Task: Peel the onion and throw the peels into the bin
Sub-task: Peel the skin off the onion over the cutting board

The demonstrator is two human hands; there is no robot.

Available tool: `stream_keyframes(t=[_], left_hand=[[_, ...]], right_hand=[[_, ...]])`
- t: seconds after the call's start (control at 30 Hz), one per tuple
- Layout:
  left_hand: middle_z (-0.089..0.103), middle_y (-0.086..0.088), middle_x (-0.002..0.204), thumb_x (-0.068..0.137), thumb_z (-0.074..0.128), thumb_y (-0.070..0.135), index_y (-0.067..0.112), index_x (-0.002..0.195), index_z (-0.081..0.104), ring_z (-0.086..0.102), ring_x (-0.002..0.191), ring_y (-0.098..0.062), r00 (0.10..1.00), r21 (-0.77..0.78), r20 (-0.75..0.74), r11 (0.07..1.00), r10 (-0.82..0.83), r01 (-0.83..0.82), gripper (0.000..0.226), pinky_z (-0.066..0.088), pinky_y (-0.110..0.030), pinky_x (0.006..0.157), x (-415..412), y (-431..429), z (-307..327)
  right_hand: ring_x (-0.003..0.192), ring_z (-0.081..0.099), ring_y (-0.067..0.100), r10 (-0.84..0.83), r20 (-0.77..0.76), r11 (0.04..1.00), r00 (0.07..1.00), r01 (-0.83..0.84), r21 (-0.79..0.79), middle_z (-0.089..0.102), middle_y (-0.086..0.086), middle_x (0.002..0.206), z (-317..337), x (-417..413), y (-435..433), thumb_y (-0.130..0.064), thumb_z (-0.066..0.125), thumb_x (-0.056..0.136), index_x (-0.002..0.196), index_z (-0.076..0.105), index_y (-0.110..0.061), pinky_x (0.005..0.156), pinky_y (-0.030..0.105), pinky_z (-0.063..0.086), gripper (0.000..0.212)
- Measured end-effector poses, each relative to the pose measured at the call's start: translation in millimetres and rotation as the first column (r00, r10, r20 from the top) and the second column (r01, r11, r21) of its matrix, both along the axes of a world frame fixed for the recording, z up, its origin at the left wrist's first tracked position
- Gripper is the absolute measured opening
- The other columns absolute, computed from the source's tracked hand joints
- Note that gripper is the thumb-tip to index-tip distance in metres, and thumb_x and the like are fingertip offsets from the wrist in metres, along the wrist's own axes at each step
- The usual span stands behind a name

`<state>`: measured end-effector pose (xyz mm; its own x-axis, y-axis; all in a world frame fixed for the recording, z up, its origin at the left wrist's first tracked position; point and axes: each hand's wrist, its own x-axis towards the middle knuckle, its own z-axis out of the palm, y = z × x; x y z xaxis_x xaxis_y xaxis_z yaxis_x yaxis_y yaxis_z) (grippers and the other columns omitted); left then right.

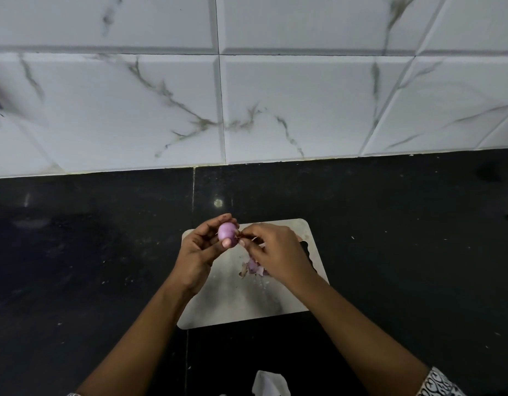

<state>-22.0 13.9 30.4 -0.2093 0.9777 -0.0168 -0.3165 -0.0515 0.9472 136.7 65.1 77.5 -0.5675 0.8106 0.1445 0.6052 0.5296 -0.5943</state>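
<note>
Purple onion (227, 234), small, glossy, mostly bare, held up in the left hand (200, 252): fingers curled over its top and far side, thumb pressed on its near lower face

Right hand (277, 254) just beside it on the right, fingertips pinched tight on a thin strip of skin (248, 239) at the onion's right end. Can't tell if the strip is attached to the onion or already loose

Both hands sit above the far half of a pale cutting board (241, 307), onion over its far-left corner

Loose peels (254, 269) lie in a small heap on the board, below the right hand and partly hidden by it

Board lies on a black stone countertop (404, 252), white marbled tiles (289, 95) behind. Patterned sleeve (438, 384) on the right arm at the bottom edge. White crumpled scrap (271, 382) at bottom centre, can't tell what it is
</note>
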Motion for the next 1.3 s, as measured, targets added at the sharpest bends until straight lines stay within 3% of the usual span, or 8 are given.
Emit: stream_keyframes(t=[0.23, 0.43, 0.57, 0.73, 0.9, 1.03, 1.13, 1.3], left_hand=[[0.067, 0.000, 0.115, 0.079, 0.059, 0.038, 0.026, 0.121, 0.059, 0.065, 0.106, -0.023, 0.990, -0.169, -0.054, 0.978, -0.134, 0.123, 0.044, 0.055, -0.032, 0.085, -1.0, -2.7, 7.9], [0.067, -0.004, 0.110, 0.081, 0.060, 0.023, 0.020, 0.117, 0.059, 0.068, 0.096, -0.023, 0.976, -0.199, -0.117, 0.967, -0.184, 0.159, 0.037, 0.057, -0.033, 0.076, -4.1, -3.2, 9.2], [0.065, 0.001, 0.113, 0.084, 0.059, -0.002, 0.015, 0.116, 0.057, 0.065, 0.103, -0.021, 0.960, -0.098, -0.213, 0.981, -0.182, 0.165, 0.036, 0.057, -0.036, 0.081, -6.6, -4.8, 6.1], [0.061, 0.002, 0.122, 0.078, 0.063, -0.006, 0.023, 0.105, 0.062, 0.061, 0.111, -0.028, 0.967, -0.032, -0.148, 0.978, -0.210, 0.207, 0.040, 0.055, -0.036, 0.083, -8.1, -4.8, 0.1], [0.064, 0.002, 0.121, 0.069, 0.076, 0.008, 0.027, 0.098, 0.066, 0.063, 0.109, -0.023, 0.979, 0.030, 0.154, 0.991, -0.132, 0.129, 0.037, 0.055, -0.034, 0.083, -7.5, -8.6, -9.1], [0.062, -0.010, 0.126, 0.061, 0.086, 0.025, 0.020, 0.112, 0.061, 0.062, 0.112, -0.034, 0.928, -0.022, 0.354, 0.991, -0.115, 0.131, 0.056, 0.058, -0.034, 0.079, -15.2, -11.8, -18.6], [0.061, -0.019, 0.126, 0.070, 0.075, 0.030, 0.016, 0.119, 0.058, 0.063, 0.110, -0.035, 0.878, -0.097, 0.475, 0.988, -0.062, 0.123, 0.053, 0.059, -0.036, 0.076, -13.8, -12.1, -19.8], [0.065, -0.019, 0.119, 0.097, 0.034, 0.026, 0.014, 0.121, 0.054, 0.068, 0.101, -0.028, 0.865, -0.193, 0.501, 0.977, 0.020, 0.088, 0.034, 0.060, -0.035, 0.071, -7.0, -13.1, -22.4]], right_hand=[[0.086, 0.055, 0.018, 0.131, 0.452, 0.969, 0.882, -0.210, 0.129, 0.060, 0.007, 0.111, 6.2, -10.0, 8.4, -0.026, 0.053, 0.093, 0.117, 0.052, -0.011, 0.077, 0.026, 0.042, 0.029], [0.060, 0.043, 0.012, 0.117, 0.062, 0.975, 0.991, -0.126, 0.184, 0.053, 0.002, 0.068, -11.2, -9.6, 3.4, -0.023, 0.059, 0.086, 0.081, 0.064, -0.005, 0.055, 0.019, 0.029, 0.019], [0.054, 0.047, 0.008, -0.099, -0.103, 0.968, 0.990, 0.073, -0.239, 0.053, -0.003, 0.058, -8.5, -14.4, 3.0, -0.022, 0.057, 0.086, 0.064, 0.060, -0.015, 0.055, 0.021, 0.038, 0.023], [0.038, 0.034, 0.009, -0.508, -0.175, 0.463, 0.843, 0.096, -0.881, 0.046, 0.001, 0.047, -5.1, -16.7, 4.2, -0.014, 0.048, 0.085, 0.055, 0.054, -0.011, 0.043, 0.024, 0.028, 0.031], [0.035, 0.031, 0.004, -0.689, -0.214, 0.135, 0.692, -0.168, -0.977, 0.046, -0.001, 0.041, -2.8, -9.4, 9.7, -0.011, 0.046, 0.086, 0.059, 0.054, -0.008, 0.032, 0.014, 0.023, 0.028], [0.046, 0.048, 0.008, -0.463, -0.217, 0.473, 0.859, 0.033, -0.880, 0.058, 0.004, 0.059, -0.1, -1.4, 10.7, -0.012, 0.054, 0.090, 0.078, 0.068, -0.003, 0.045, 0.020, 0.040, 0.020], [0.067, 0.058, 0.007, -0.180, 0.135, 0.904, 0.974, 0.218, -0.369, 0.069, 0.003, 0.083, -16.7, 8.7, 17.0, -0.017, 0.060, 0.088, 0.092, 0.071, -0.011, 0.058, 0.014, 0.042, 0.013], [0.086, 0.063, 0.016, -0.113, 0.309, 0.992, 0.944, 0.126, -0.023, 0.069, 0.004, 0.097, -30.9, 13.4, 19.8, -0.020, 0.061, 0.088, 0.099, 0.067, -0.015, 0.078, 0.020, 0.044, 0.014]])
